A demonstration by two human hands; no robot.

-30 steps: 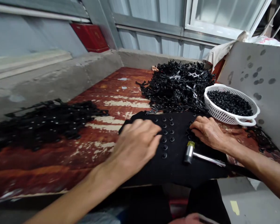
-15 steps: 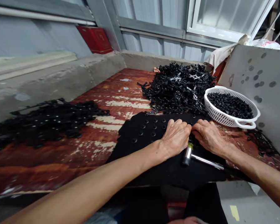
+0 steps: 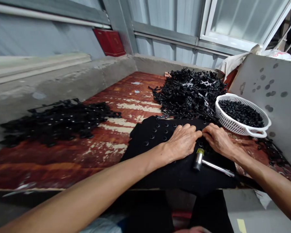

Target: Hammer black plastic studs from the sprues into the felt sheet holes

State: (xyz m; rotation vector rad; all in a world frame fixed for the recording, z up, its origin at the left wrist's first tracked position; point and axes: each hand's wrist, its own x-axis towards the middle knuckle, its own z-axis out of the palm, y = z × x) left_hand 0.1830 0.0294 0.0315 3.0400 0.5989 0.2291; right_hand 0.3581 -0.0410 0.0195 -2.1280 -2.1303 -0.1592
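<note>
**Resting both hands on a studded black fabric sheet**

The left hand lies palm-down on the sheet, just beside rows of small round black plastic studs. The right hand faces it, the two sets of fingertips nearly touching. The left hand is flat and holds nothing; the right fingers curve over a dark cluster of small parts, and whether they pinch any cannot be told. A small steel-headed hammer with a yellow cap and a metal handle lies on the sheet just below the hands.

Beyond them, a tangled heap of black plastic runners sits on a rust-red wooden table with peeling pale paint. A white perforated plastic basket beside the heap holds loose black pieces. Another spread of black perforated strips lies on the table's left side. A grey spotted board stands at the right edge, a concrete ledge runs along the left, and behind are a corrugated metal wall, a red box and a frosted window.
</note>
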